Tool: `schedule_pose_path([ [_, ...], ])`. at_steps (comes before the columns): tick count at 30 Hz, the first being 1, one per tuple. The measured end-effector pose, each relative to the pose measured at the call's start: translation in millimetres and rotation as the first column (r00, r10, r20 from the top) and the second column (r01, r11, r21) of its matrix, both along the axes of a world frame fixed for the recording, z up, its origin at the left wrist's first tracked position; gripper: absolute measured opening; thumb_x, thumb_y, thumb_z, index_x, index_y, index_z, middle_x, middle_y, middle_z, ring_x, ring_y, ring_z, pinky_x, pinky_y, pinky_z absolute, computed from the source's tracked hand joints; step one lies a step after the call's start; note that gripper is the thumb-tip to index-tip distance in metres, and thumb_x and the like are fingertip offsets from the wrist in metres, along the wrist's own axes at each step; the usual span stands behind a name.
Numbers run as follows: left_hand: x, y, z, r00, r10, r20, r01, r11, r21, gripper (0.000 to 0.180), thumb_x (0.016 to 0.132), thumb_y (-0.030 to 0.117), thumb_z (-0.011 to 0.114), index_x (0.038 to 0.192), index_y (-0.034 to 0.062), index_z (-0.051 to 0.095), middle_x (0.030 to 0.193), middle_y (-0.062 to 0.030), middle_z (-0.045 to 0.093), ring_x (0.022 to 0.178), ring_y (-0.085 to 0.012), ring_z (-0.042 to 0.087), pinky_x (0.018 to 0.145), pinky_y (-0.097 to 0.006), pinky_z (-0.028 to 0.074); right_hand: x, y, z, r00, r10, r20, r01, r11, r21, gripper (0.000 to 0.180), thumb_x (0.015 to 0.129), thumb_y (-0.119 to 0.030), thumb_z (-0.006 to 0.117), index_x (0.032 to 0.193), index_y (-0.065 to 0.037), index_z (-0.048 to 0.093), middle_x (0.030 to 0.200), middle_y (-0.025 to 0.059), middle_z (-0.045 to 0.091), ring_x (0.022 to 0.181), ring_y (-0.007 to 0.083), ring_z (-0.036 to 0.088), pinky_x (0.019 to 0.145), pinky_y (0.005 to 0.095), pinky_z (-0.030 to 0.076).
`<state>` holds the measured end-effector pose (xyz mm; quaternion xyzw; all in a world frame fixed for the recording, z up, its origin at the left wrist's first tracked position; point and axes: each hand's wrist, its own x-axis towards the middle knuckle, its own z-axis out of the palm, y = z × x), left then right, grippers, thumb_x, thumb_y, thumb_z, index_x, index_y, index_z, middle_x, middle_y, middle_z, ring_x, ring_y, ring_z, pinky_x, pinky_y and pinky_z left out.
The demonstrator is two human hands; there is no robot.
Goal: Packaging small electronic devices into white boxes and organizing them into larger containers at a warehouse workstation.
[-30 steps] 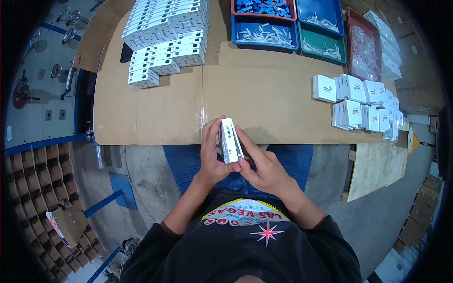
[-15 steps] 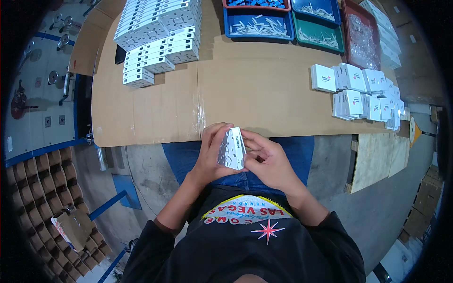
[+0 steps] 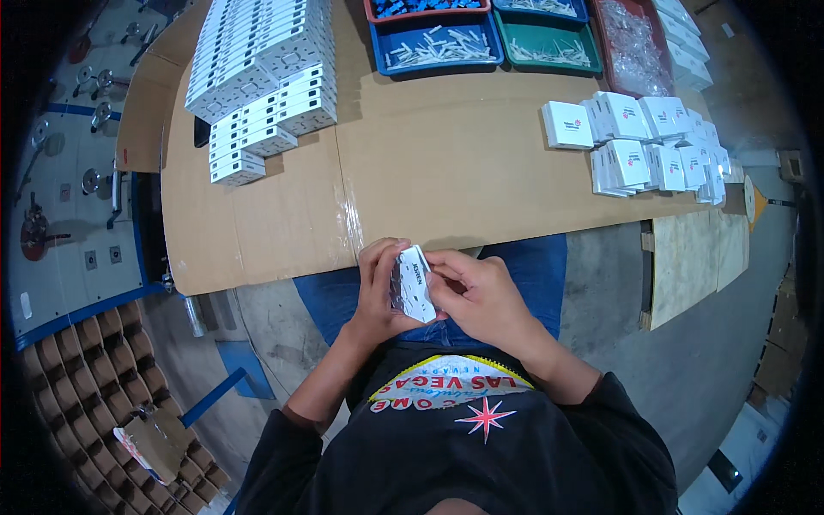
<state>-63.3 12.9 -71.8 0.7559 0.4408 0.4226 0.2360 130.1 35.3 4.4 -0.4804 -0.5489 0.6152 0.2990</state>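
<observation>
A small white box (image 3: 418,290) with a patterned grey side is held upright and slightly tilted in front of my lap, at the table's near edge. My left hand (image 3: 375,287) wraps its left side, fingers behind and thumb low. On the opposite side, my right hand (image 3: 485,296) pinches the box near its edge with the thumb and bent fingers. The right fingertips are partly hidden, so I cannot tell whether they hold anything else small.
Tall stacks of patterned boxes (image 3: 266,64) stand at the left of the cardboard-covered table (image 3: 429,172). White square packs (image 3: 625,163) cluster at the right. At the back are a blue tray (image 3: 439,69) and a green tray (image 3: 558,69) of white plugs, and a dark red tray (image 3: 614,79) of clear plastic bags.
The box sits slightly lower and is turned a little, showing more of its narrow printed side. My right thumb has moved up along its edge. The whole view has shifted and rotated slightly.
</observation>
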Motion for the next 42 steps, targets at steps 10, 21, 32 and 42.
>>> schedule_pose_path([
  [10,3,-6,-16,0.994,0.038,0.105,-0.040,0.999,0.015,0.114,0.058,0.043,0.101,0.146,0.0000,0.042,0.136,-0.0185,0.050,0.124,-0.0359,0.053,0.104,-0.047,0.047,7,8,18,0.985,0.116,0.128,-0.129,0.986,0.101,0.025,0.103,-0.017,0.062,0.119,0.002,0.066,0.082,0.0213,0.072,0.074,0.0322,0.075,0.067,0.0390,0.057],
  [21,-3,7,0,0.989,-0.103,0.106,0.091,0.989,0.115,0.141,0.056,0.080,0.083,0.162,0.0123,0.020,0.162,-0.0281,0.020,0.147,-0.0433,0.037,0.114,-0.055,0.042,9,15,-9,0.862,0.142,-0.486,-0.319,0.898,-0.303,0.089,0.087,-0.002,0.082,0.161,-0.004,0.033,0.156,0.0098,0.046,0.142,0.0211,0.047,0.107,0.0357,0.051],
  [32,4,7,41,0.726,0.140,0.674,0.374,0.742,-0.557,0.105,0.090,0.046,0.075,0.165,0.0030,0.015,0.163,-0.0186,0.032,0.151,-0.0308,0.034,0.122,-0.046,0.030,6,23,-15,0.956,0.220,-0.193,-0.207,0.974,0.086,0.105,0.074,-0.012,0.093,0.161,-0.010,0.034,0.160,0.0119,0.034,0.148,0.0290,0.039,0.113,0.0468,0.047],
  [42,4,15,40,0.726,0.154,0.670,0.215,0.875,-0.433,0.097,0.082,0.030,0.080,0.159,0.0034,0.028,0.159,-0.0202,0.037,0.151,-0.0329,0.034,0.120,-0.048,0.034,8,17,-28,0.958,0.152,-0.241,-0.171,0.984,-0.059,0.098,0.086,-0.023,0.086,0.164,-0.009,0.027,0.162,0.0147,0.032,0.147,0.0297,0.040,0.113,0.0478,0.046],
])
